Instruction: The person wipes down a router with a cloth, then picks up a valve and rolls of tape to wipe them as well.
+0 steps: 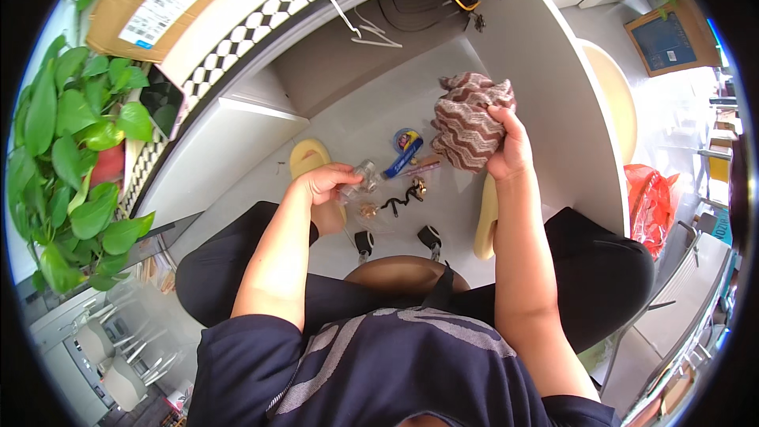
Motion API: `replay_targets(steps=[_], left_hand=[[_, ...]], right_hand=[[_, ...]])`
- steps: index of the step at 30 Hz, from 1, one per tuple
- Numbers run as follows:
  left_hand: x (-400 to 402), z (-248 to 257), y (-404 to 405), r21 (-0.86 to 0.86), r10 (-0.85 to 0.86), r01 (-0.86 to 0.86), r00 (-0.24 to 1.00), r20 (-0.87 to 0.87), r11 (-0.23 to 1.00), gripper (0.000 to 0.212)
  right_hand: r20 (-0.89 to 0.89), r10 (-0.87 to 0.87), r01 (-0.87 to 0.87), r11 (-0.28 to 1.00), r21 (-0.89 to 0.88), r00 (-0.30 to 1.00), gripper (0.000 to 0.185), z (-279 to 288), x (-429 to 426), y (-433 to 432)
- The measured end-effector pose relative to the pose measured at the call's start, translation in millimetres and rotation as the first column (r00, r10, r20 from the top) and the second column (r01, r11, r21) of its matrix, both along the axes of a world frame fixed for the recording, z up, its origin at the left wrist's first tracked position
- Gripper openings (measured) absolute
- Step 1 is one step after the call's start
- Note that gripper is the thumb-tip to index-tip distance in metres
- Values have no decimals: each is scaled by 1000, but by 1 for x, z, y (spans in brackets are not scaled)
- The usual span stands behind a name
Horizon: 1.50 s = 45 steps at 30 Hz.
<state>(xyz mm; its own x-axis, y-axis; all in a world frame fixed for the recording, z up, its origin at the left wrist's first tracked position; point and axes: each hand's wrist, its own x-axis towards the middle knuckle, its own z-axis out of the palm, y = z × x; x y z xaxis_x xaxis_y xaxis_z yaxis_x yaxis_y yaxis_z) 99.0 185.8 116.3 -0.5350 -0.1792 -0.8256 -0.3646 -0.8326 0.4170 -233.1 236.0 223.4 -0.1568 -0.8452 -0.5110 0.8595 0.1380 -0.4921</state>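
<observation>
My right hand [511, 145] grips a bunched cloth [471, 121] with brown and beige zigzag stripes, raised over the floor. To the left, my left hand [329, 182] holds a small clear plastic bag [363, 178] between thumb and fingers; what it contains is too unclear to tell. On the floor between my hands lie a blue tube-like packet [403, 158], a round colourful item [405, 140] partly under it, and a pinkish slim packet [423, 167]. Nearer to me is a black coiled cord [403, 198] with a brass-coloured fitting [419, 188] at one end.
Ahead is an open cabinet [367, 53] with white wires [373, 32] hanging in front. Its open door [551, 83] stands at the right, a red plastic bag [651, 207] beyond. A potted plant [71, 124] and cardboard box [160, 3] sit upper left. Stool casters [363, 243] are below.
</observation>
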Motion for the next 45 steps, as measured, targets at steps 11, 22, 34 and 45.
replay_targets(steps=[11,22,34,45], left_hand=[[-67,179,38,265,417,-335,563,-713,904,66],[-96,218,74,14,421,-467,783,-458,884,48],[-92,219,79,-148,160,-271,843,-514,951,62],[-86,228,59,-377,-136,-21,913,-386,926,80]], right_hand=[[-146,-136,57,894,-445,980,54,115,18,45],[-826,-241,-330,832,-446,509,48,104,100,61],[-470,65,-260,895,-362,880,25,110,91,53],[18,126,-113,936,-333,992,57,136,17,40]])
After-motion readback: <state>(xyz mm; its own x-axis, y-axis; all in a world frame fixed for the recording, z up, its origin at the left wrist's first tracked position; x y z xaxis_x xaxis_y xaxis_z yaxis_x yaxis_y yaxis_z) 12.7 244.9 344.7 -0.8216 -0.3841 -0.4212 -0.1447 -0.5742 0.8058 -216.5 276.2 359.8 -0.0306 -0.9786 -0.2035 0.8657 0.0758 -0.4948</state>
